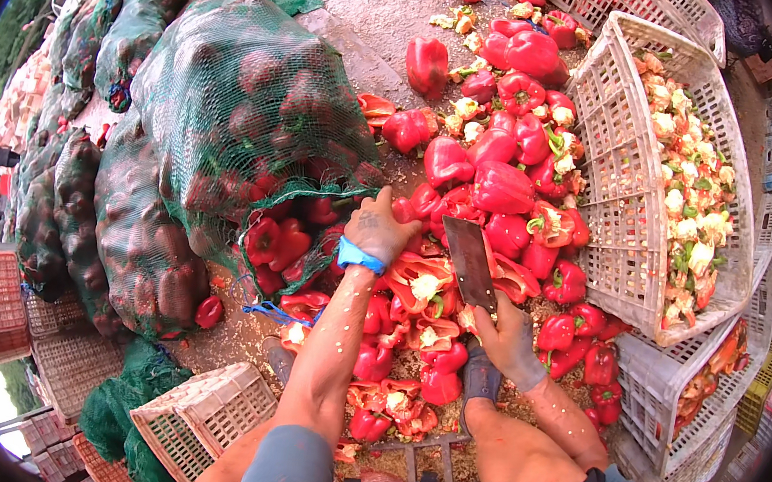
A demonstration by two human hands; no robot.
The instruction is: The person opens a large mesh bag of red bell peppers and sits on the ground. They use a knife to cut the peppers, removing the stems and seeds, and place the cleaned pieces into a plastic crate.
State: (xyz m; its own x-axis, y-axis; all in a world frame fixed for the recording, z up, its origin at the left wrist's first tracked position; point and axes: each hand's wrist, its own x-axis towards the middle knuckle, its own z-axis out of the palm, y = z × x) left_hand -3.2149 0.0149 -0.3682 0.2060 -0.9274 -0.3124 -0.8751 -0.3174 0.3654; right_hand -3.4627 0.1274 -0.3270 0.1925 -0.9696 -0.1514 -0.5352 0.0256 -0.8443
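Note:
My left hand [379, 227], in a thin greyish glove with a blue band at the wrist, grips the mouth edge of a large green mesh sack [262, 80]. Through that mouth, red bell peppers [276, 243] show inside the sack. In my right hand [511, 342] is a cleaver [470, 260], its broad dark blade pointing away from me over the pile. Whole red bell peppers [504, 186] are heaped on the ground ahead. Nearer my feet lie cut-open peppers [424, 280] with pale seed cores showing.
On the right, a tilted white plastic crate [618, 181] holds pepper cores and stems [695, 217]. Below it stands another crate [652, 396] with pepper scraps. More filled mesh sacks [139, 236] line the left. A whitish crate [205, 412] sits by my left leg. Seeds litter the ground.

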